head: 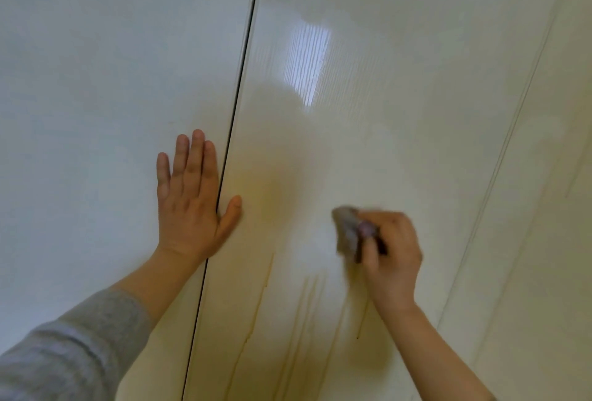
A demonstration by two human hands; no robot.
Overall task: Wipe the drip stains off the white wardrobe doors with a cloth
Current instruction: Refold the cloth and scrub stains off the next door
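While the left grip (191,208) lies flat, fingers straight, the right grip (394,259) clutches a crumpled grey-brown cloth (347,233) against the glossy white wardrobe door (400,118).

My grey sleeve (73,346) sat in the lower left corner, a heathered knit bunched in soft folds and ending well short of the wrist. High up, right of centre, a bright patch of reflected light (307,61) showed fine vertical streaks. At the far right ran a pale surface (563,176), wall or panel I couldn't tell.
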